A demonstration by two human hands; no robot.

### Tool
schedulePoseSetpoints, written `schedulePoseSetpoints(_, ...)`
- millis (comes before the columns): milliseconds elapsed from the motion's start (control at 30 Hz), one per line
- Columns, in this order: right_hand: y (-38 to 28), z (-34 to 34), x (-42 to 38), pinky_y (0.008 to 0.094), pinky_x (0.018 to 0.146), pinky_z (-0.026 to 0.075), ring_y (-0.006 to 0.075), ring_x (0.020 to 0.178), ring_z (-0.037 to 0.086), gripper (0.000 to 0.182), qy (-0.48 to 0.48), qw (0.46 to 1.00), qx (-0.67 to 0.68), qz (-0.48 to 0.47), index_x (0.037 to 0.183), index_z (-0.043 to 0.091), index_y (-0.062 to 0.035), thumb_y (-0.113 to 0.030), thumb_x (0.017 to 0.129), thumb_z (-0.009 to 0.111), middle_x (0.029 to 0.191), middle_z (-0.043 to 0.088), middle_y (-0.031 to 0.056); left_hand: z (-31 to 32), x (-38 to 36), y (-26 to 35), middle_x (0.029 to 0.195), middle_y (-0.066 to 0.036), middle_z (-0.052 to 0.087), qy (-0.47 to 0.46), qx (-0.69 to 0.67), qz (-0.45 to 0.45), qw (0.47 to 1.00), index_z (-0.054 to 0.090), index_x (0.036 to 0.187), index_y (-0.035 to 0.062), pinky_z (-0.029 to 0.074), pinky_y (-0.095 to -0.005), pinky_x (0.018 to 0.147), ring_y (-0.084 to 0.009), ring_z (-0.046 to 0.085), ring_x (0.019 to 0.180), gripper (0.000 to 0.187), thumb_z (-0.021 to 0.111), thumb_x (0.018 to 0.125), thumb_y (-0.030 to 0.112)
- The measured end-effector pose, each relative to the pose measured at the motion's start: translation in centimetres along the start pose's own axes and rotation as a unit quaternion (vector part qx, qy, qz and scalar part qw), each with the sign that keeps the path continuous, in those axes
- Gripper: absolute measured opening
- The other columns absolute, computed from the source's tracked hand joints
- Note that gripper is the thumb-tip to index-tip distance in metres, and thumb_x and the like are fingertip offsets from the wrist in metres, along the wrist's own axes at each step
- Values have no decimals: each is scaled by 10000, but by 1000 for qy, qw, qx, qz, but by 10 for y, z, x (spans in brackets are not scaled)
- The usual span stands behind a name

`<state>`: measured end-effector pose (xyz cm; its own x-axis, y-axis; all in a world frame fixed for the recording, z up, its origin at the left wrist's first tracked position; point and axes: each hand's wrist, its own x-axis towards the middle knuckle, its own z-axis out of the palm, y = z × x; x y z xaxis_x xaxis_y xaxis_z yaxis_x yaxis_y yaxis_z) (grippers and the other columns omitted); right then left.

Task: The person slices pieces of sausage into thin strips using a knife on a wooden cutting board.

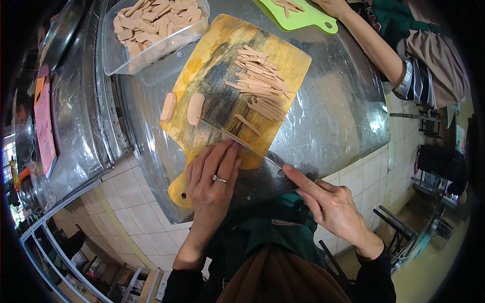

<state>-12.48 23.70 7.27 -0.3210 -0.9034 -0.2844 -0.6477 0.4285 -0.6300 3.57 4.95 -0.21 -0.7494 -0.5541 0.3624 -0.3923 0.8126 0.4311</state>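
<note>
My right hand (331,204) is closed round the handle of a knife (247,145), index finger stretched along it. The thin blade slants up and left across a yellow wooden cutting board (194,60) with dark stains. My left hand (211,174), wearing a ring, has its fingertips pressed on a small piece of sausage (228,136) against the blade; the fingers hide most of it. Two sausage pieces (195,109) lie at the board's left side, one near the knife tip. Thin sausage strips (260,76) are heaped on the right part, with one strip (246,124) apart.
A clear plastic tub (151,60) of sausage pieces stands at upper left. Beyond the board, another person's arm (374,48) reaches over a green cutting board (298,20) with strips. The metal table (338,116) has plastic film over it. A pink object (44,121) lies far left.
</note>
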Motion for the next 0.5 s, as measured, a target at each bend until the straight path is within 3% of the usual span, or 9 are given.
schedulePoseSetpoints(100,-1,5,4,426,506,565,314,567,665,704,-12,999,-41,7,1594,401,-307,-75,977,645,656,609,139,-1,2,4,1172,-75,724,-8,2,-18,1000,754,1119,69,533,-427,961,-297,679,1125,294,807,832,37)
schedulePoseSetpoints(233,1,16,20,435,502,560,325,546,665,700,1,999,-41,-8,1585,420,-289,-46,968,642,653,623,168,1,1,1,1238,-17,697,5,9,5,1000,740,1190,93,514,-398,931,-242,665,1119,365,802,833,48)
schedulePoseSetpoints(333,-4,6,33,411,639,574,333,650,683,629,-2,1000,7,4,1521,526,-178,21,937,652,886,721,188,0,1,0,1234,-14,698,-1,7,0,1000,740,1198,98,514,-394,931,-239,667,1120,377,803,830,45)
schedulePoseSetpoints(467,-1,1,37,408,721,586,409,799,728,572,2,994,107,16,1501,544,-136,19,957,635,1060,725,242,1,0,1,1239,-13,695,3,-2,-4,1000,740,1209,110,511,-386,936,-236,667,1122,387,801,832,45)
schedulePoseSetpoints(500,1,3,35,424,686,581,397,765,725,597,19,994,104,-2,1520,518,-167,6,961,633,1014,727,236,0,0,1,1241,-13,694,5,-4,-4,1000,739,1211,113,510,-383,938,-236,668,1123,387,800,834,46)
